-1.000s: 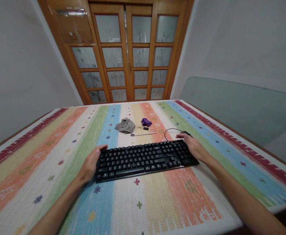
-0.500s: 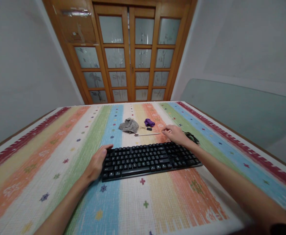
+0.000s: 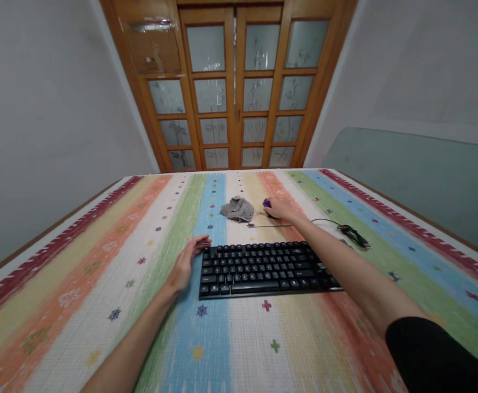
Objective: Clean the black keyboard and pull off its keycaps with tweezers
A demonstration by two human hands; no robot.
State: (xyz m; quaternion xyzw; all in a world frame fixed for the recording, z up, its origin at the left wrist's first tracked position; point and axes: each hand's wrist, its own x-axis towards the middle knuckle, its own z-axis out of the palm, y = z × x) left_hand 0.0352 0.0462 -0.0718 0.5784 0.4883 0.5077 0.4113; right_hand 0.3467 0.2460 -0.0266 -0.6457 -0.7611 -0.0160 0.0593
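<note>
A black keyboard (image 3: 259, 267) lies on the striped tablecloth in front of me. My left hand (image 3: 188, 257) rests at its upper left corner, fingers stretched out and holding nothing. Past the keyboard, my right hand (image 3: 280, 208) has its fingers closed on a small purple cloth (image 3: 266, 203), of which only a bit shows. To the left of that hand lies a crumpled grey cloth (image 3: 237, 209). A thin rod with a dark end (image 3: 251, 225) lies between the cloths and the keyboard. My right forearm hides the keyboard's right part.
The keyboard's bundled black cable (image 3: 353, 236) lies to the right, beyond my forearm. Under everything is a striped tablecloth (image 3: 160, 338). Wooden doors with glass panes (image 3: 239, 87) stand behind the table, and a pale green panel (image 3: 419, 169) leans at the right wall.
My right hand has moved forward from near the thin rod onto the purple cloth and closed on it. My left hand stays by the keyboard's left end. The whole view has shifted.
</note>
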